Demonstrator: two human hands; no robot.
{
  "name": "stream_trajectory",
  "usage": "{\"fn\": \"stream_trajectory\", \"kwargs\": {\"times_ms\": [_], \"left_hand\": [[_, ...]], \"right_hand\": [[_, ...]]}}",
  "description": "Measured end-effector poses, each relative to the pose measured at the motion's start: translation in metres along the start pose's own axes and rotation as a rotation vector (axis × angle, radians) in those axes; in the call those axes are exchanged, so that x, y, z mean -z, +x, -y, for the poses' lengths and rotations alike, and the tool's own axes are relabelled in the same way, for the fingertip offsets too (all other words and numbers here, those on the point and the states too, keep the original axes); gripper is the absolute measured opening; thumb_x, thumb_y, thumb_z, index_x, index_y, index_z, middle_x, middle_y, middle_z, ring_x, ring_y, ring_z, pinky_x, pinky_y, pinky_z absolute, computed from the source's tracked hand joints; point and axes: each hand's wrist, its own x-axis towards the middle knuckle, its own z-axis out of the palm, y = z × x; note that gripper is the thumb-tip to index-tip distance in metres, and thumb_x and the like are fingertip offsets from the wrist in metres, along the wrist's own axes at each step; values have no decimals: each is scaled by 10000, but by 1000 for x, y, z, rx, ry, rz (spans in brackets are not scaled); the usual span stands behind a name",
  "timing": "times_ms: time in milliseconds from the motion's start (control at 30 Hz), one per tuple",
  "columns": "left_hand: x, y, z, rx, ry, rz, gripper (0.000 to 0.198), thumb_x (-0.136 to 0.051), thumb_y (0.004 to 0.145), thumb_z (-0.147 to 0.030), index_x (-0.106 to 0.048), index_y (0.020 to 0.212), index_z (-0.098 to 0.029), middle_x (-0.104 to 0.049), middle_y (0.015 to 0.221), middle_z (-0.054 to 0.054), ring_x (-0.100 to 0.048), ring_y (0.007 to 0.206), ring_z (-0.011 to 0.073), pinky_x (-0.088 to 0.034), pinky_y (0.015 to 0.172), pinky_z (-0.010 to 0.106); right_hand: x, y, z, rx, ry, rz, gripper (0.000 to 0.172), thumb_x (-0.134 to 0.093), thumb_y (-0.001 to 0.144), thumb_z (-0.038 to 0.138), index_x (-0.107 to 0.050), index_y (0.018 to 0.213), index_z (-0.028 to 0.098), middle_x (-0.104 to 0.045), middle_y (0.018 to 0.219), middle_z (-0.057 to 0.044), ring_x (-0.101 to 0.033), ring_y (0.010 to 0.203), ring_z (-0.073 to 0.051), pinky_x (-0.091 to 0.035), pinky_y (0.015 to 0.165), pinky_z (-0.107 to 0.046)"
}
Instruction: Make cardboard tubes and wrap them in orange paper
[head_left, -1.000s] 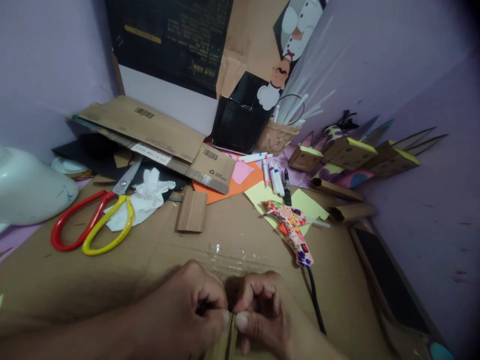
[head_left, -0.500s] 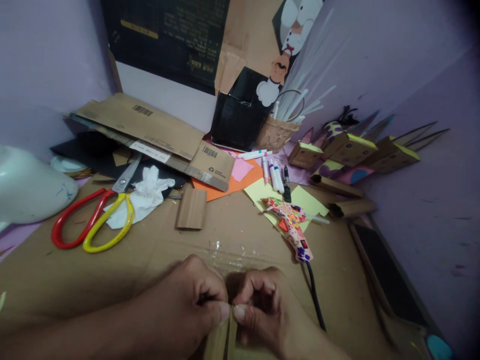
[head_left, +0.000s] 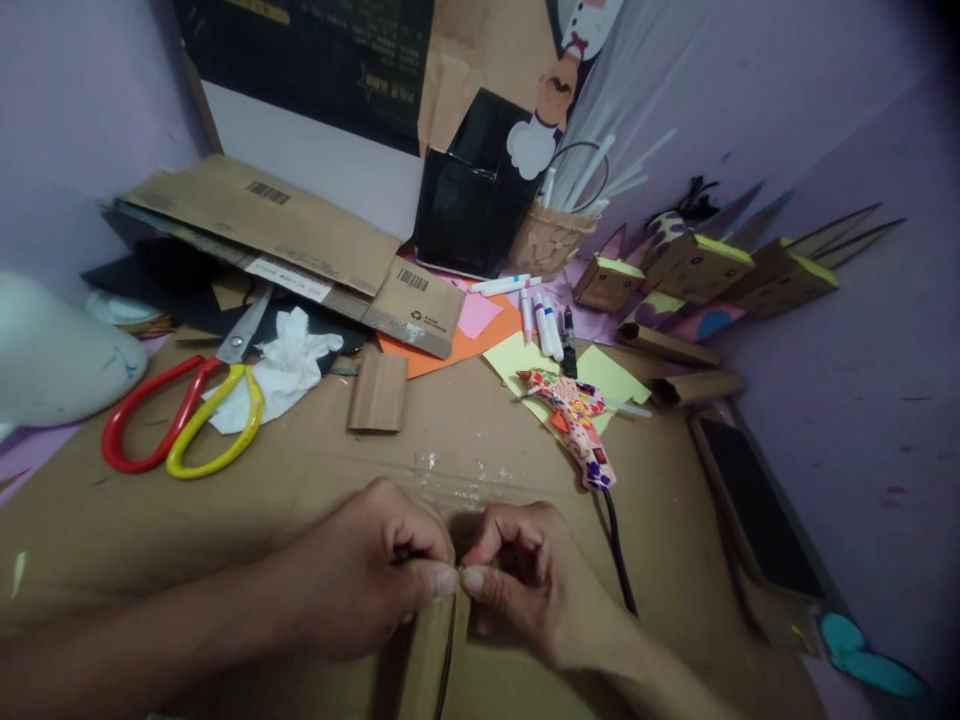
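A long folded cardboard piece (head_left: 426, 665) stands upright between my hands at the bottom middle, with a dark slit running between its two edges. My left hand (head_left: 382, 580) is closed, thumb and forefinger pinching the left edge at the far end. Opposite it, my right hand (head_left: 529, 585) is closed on the right edge, the two thumb tips nearly meeting. What lies under the fingers is hidden. Just beyond the hands, clear glue bits (head_left: 465, 480) dot the cardboard mat (head_left: 285, 520). A flower-patterned hot glue gun (head_left: 576, 415) lies to the right on yellow paper.
Red-and-yellow scissors (head_left: 191, 420) lie at left beside crumpled tissue (head_left: 289, 365). A small cardboard piece (head_left: 377, 392) rests ahead. Behind are flattened cardboard (head_left: 300, 225), markers (head_left: 547, 325) and a basket of glue sticks (head_left: 555, 240). A phone (head_left: 757, 505) and cardboard animal figures (head_left: 705, 265) are at right.
The whole view has shifted, so the hands and table items sit higher in the picture and more of the cardboard piece shows. Both hands keep their pinch on it.
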Motion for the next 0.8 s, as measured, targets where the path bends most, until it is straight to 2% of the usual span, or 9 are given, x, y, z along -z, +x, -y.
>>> {"fn": "stream_trajectory", "kwargs": {"times_ms": [133,200,300,400,500,633,800], "left_hand": [[1,0,4,6,-25,-5,231,-457,717,-285,-484,534,-147,-477,567,-7,-417,483,90,-293,440,208],[3,0,6,-10,-20,-29,230,-462,727,-279,-518,552,-141,-491,561,-11,-425,476,87,-304,440,200],[8,-2,6,-58,8,-95,269,-467,748,-293,-523,529,-147,-514,558,-7,-461,506,93,-332,463,190],[14,-3,2,-60,27,-192,306,-461,769,-318,-535,527,-148,-532,573,-1,-472,488,84,-346,441,174],[17,-2,-3,-70,33,-297,309,-470,781,-342,-606,593,-139,-564,626,9,-490,453,72,-385,416,166],[15,0,-4,-139,0,-375,299,-500,786,-339,-630,600,-145,-587,657,9,-517,444,66,-417,404,154],[9,1,-4,-149,2,-371,312,-502,798,-329,-636,603,-124,-570,641,12,-524,455,68,-427,402,151]], "right_hand": [[-3,0,-3,10,16,-48,321,-695,702,412,-532,629,145,-528,468,28,-459,391,-61,-309,376,-157],[-5,1,-3,7,67,-80,322,-700,696,423,-552,652,140,-534,503,26,-466,404,-63,-336,389,-165],[-7,5,0,57,126,-152,295,-724,688,387,-617,833,153,-551,616,29,-502,484,-71,-397,459,-182],[-6,8,4,143,131,-204,301,-718,715,350,-632,961,199,-598,757,12,-542,634,-88,-439,593,-196],[-3,8,10,136,191,-84,243,-645,785,391,-659,936,201,-645,856,-19,-581,769,-125,-448,746,-242],[-4,8,11,47,350,169,330,-509,870,432,-681,946,160,-668,858,-62,-615,770,-166,-454,718,-284],[-6,9,7,64,447,199,393,-567,825,465,-672,995,127,-668,890,-93,-636,761,-176,-477,737,-315]]}}
